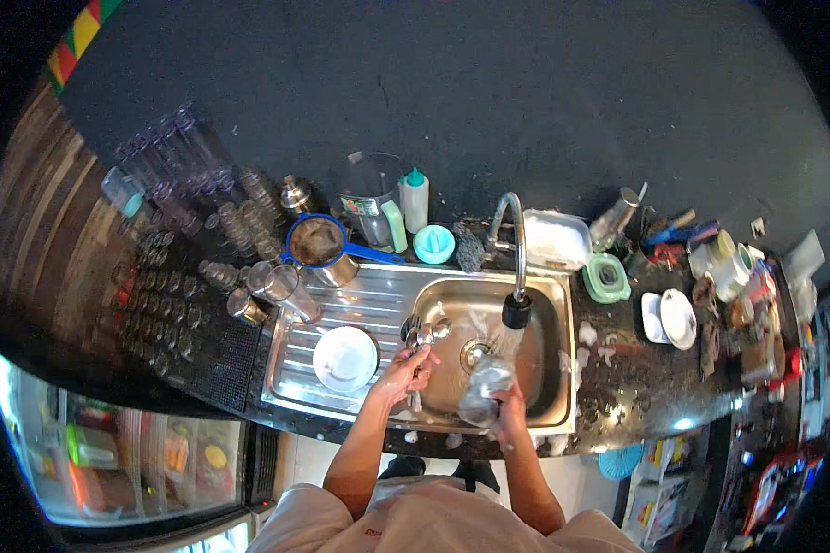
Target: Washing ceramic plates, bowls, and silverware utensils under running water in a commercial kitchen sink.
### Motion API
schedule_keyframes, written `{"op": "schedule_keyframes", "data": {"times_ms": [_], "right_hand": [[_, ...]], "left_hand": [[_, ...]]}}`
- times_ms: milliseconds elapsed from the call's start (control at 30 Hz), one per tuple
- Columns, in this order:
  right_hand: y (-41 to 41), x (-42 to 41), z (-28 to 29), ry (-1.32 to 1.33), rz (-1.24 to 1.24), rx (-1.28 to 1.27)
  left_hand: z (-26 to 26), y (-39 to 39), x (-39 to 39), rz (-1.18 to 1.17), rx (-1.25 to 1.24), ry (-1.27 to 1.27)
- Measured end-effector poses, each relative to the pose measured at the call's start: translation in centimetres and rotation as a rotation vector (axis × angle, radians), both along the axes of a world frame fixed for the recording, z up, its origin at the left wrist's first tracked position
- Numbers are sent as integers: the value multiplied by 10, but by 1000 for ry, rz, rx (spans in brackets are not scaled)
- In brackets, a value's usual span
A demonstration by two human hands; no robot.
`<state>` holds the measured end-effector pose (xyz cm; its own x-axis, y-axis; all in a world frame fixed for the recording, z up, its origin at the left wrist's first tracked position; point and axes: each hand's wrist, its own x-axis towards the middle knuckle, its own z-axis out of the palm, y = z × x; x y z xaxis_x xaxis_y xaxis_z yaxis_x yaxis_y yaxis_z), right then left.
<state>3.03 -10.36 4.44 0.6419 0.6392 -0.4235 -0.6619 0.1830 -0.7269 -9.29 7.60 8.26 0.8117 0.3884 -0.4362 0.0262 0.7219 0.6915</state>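
Observation:
My left hand (407, 377) is closed around a bunch of metal spoons (427, 333), their bowls pointing away from me over the sink's left edge. My right hand (509, 412) grips a clear, wet vessel (483, 392), probably a glass or jar, tilted in the stainless steel sink (449, 290). Above it, water falls from the black head of the curved faucet (517, 311). A white plate or bowl (345, 359) lies on the ribbed drainboard, left of my left hand.
A blue-rimmed strainer (316, 240) rests on a metal container behind the drainboard, beside tall glasses (292, 294). Behind the sink stand a squeeze bottle (415, 200), a teal bowl (434, 244) and a soapy plastic tub (557, 239). White dishes (678, 319) lie on the right counter.

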Motion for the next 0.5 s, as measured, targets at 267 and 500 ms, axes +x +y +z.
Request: {"op": "schedule_keyframes", "data": {"times_ms": [267, 500], "right_hand": [[72, -33, 24, 155, 104, 104], [80, -29, 56, -62, 44, -60]], "left_hand": [[1, 17, -28, -416, -78, 26], [4, 15, -31, -222, 44, 97]]}}
